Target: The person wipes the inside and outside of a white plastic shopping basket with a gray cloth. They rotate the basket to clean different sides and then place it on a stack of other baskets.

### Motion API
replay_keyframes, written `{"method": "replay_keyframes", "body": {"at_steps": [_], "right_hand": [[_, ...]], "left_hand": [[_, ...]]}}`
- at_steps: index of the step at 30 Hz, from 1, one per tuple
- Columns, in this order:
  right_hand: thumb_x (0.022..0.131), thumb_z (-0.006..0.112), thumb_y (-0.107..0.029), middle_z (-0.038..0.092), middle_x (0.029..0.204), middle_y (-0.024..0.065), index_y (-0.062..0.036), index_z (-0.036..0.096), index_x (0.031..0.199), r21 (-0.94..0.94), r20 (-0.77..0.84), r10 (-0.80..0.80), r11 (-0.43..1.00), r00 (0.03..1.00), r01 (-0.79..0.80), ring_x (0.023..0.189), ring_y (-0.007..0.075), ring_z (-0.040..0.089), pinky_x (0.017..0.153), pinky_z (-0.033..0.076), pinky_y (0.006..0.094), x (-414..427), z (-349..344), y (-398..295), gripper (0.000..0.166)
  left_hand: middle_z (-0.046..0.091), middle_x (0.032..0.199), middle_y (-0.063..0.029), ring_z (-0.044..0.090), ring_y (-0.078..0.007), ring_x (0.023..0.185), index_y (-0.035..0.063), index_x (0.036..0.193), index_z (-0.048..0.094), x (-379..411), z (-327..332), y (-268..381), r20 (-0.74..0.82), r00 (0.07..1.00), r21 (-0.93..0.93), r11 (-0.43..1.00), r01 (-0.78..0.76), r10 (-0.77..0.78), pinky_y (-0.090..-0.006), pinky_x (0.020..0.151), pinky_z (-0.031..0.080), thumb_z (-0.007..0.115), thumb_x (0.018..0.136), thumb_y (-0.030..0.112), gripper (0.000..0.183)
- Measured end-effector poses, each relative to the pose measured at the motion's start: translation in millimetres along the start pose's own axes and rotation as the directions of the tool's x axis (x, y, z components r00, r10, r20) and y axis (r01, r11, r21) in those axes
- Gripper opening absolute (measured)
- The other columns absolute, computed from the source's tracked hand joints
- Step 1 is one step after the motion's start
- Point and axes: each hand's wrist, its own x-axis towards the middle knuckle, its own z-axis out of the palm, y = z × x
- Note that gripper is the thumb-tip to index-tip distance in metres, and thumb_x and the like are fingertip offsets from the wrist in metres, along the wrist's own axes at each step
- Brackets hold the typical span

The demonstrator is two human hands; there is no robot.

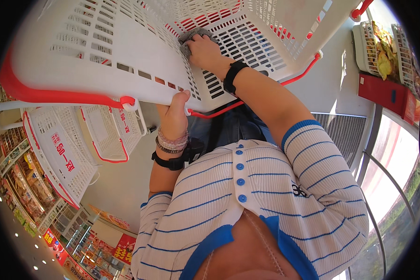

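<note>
A white perforated plastic shopping basket (136, 56) with red handles is tilted in front of me, its open side towards my body. My right hand (206, 52) reaches inside and presses a grey cloth (192, 34) against the inner corner where the slotted wall meets the base. The fingers are bent over the cloth, which partly hides under them. At the near rim my left hand (175, 110) grips the basket wall, thumb on the inside and the other fingers mostly hidden behind it. A red handle (217, 111) hangs beside that hand, below the rim.
More white shopping baskets (61, 150) with red writing stand on the left, near a smaller one (106, 134). Stocked shop shelves (29, 182) lie beyond. On the right are baskets of packaged goods (383, 52) on a red stand (385, 92), a floor grate (339, 133) and glass doors (388, 154).
</note>
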Motion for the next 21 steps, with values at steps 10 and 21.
{"method": "replay_keyframes", "body": {"at_steps": [10, 21], "right_hand": [[0.071, 0.063, -0.006, 0.054, 0.104, 0.0051, -0.0103, 0.066, 0.104, 0.015, 0.323, -0.278, 0.957, 0.905, 0.289, 0.100, 0.0288, 0.054, 0.081, 0.051, 0.0370, -119, -56, 3, 0.034], [0.090, 0.054, -0.013, 0.063, 0.080, 0.0045, 0.0048, 0.063, 0.099, 0.896, -0.273, 0.693, 0.435, 0.667, -0.086, 0.066, 0.0105, 0.057, 0.060, 0.049, 0.0260, -229, -145, 78, 0.021]], "left_hand": [[0.054, 0.106, -0.0069, 0.050, -0.0154, 0.091, -0.0027, 0.126, 0.042, 2, 8, -12, -0.076, 0.987, -0.038, 0.988, -0.146, 0.143, -0.0279, 0.082, 0.042, 0.054, 0.079, 0.001, 0.049], [0.049, 0.124, -0.0150, 0.053, -0.0259, 0.109, 0.0004, 0.137, 0.034, 12, -3, -15, -0.182, 0.978, -0.228, 0.963, -0.142, 0.101, -0.0386, 0.092, 0.045, 0.050, 0.081, 0.000, 0.058]]}}
